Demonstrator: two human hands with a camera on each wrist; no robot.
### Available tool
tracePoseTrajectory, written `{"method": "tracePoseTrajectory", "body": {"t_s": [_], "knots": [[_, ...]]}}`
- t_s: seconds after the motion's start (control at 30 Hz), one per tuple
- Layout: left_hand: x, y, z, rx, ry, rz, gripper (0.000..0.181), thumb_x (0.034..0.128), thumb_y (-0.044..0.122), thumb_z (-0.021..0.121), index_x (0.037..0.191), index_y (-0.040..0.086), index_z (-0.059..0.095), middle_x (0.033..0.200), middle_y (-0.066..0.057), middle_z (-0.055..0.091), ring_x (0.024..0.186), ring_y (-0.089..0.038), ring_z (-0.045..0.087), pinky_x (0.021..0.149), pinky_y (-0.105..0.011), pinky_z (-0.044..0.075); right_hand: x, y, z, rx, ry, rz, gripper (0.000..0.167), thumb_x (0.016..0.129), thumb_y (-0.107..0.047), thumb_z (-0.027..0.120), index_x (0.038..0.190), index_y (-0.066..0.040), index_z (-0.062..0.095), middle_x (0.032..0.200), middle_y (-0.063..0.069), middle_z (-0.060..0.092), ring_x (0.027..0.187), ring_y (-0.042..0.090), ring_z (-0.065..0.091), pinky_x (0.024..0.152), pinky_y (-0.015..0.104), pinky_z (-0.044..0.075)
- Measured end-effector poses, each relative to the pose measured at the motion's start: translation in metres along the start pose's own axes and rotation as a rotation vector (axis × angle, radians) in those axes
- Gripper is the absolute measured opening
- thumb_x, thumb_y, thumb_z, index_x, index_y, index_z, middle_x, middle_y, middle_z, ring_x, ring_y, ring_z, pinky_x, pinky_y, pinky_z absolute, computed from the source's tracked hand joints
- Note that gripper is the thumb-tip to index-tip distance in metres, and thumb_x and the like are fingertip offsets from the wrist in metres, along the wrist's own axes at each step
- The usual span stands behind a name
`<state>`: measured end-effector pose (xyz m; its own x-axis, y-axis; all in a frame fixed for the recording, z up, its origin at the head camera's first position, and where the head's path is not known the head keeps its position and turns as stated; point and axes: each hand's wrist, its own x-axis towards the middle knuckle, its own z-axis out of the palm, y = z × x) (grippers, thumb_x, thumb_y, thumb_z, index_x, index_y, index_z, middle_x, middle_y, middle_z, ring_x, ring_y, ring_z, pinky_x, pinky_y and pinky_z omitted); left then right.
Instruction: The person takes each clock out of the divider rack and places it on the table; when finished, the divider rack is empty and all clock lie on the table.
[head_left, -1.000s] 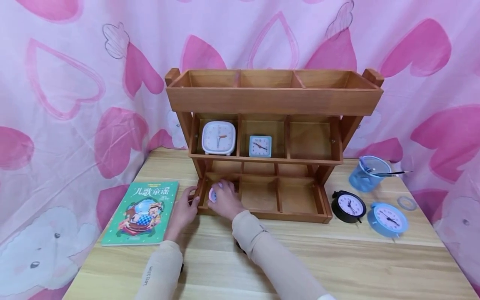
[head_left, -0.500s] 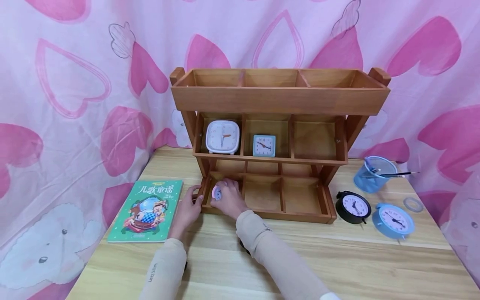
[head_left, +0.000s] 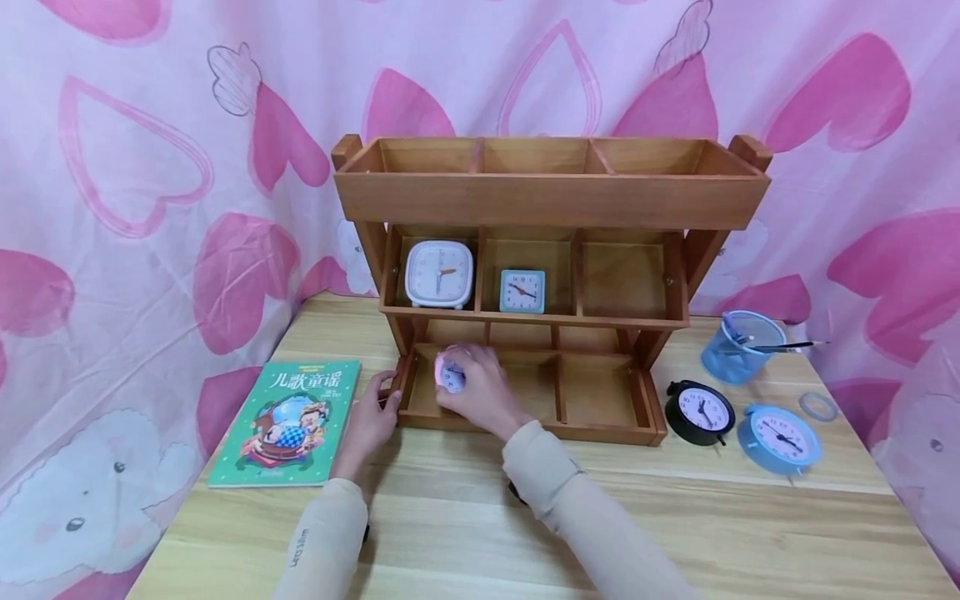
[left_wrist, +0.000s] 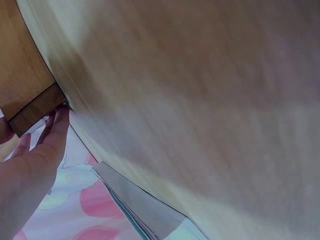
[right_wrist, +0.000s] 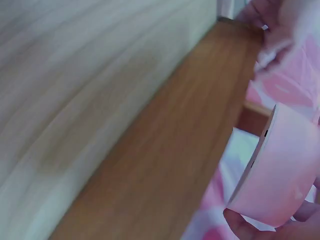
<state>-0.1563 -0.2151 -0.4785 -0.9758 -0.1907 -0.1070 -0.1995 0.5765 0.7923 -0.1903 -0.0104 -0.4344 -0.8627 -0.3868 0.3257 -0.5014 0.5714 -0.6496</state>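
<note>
Holding pink clock (head_left: 450, 375) in right hand (head_left: 487, 390), curling fingers round its casing over lower left compartment (head_left: 422, 396) of shelf (head_left: 555, 200), while gripping shelf's left end in fingers of left hand (head_left: 372, 421), apparently steadying it.

The wooden three-tier shelf (head_left: 555, 200) is reddish brown. At its bottom tier, the small round clock (head_left: 452, 375) is pink with a whitish dial. In its middle tier stand a white rounded-square clock (head_left: 439, 275) and a pale-blue square clock (head_left: 522, 292). Right of it are a black round clock (head_left: 701, 413) and a sky-blue round clock (head_left: 780, 440); left, a green paper book (head_left: 285, 425); behind, a pale pink curtain (head_left: 465, 42) with deeper pink hearts.
</note>
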Motion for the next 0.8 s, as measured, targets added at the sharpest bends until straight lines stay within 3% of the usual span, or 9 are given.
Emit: {"method": "tracePoseTrajectory", "body": {"t_s": [0.33,0.57,0.7,0.8], "knots": [[-0.001,0.0,0.0,0.014,-0.003,0.003,0.042,0.106,0.018,0.045,0.147,0.014,0.039,0.139,-0.028,0.053,0.127,-0.04,0.053,0.102,-0.054,0.047,-0.066,0.041,-0.078,-0.058,0.154,0.0,0.05,0.074,-0.019,0.084,0.119,-0.007,0.068,0.133,0.018,0.058,0.122,0.038,0.049,0.095,0.056,0.048],[-0.002,0.0,0.001,0.008,-0.014,0.0,0.043,0.106,0.018,0.044,0.148,0.013,0.037,0.14,-0.029,0.051,0.128,-0.041,0.052,0.101,-0.054,0.048,-0.128,0.09,-0.141,-0.166,0.288,0.081,0.051,0.072,-0.015,0.085,0.116,0.0,0.066,0.126,0.024,0.061,0.115,0.044,0.052,0.093,0.064,0.043],[-0.001,0.0,0.001,0.013,-0.02,-0.017,0.043,0.1065,0.019,0.043,0.149,0.015,0.036,0.141,-0.028,0.05,0.128,-0.04,0.051,0.101,-0.054,0.048,-0.162,0.118,-0.178,-0.232,0.365,0.15,0.052,0.069,-0.01,0.085,0.115,0.005,0.065,0.116,0.027,0.063,0.105,0.046,0.055,0.088,0.059,0.043],[0.001,-0.001,0.001,0.011,-0.034,-0.026,0.044,0.1068,0.019,0.042,0.15,0.015,0.034,0.143,-0.027,0.048,0.129,-0.04,0.05,0.102,-0.054,0.047,-0.189,0.136,-0.205,-0.283,0.423,0.224,0.052,0.067,-0.009,0.084,0.112,0.007,0.065,0.112,0.029,0.064,0.1,0.045,0.056,0.089,0.038,0.041]]}}
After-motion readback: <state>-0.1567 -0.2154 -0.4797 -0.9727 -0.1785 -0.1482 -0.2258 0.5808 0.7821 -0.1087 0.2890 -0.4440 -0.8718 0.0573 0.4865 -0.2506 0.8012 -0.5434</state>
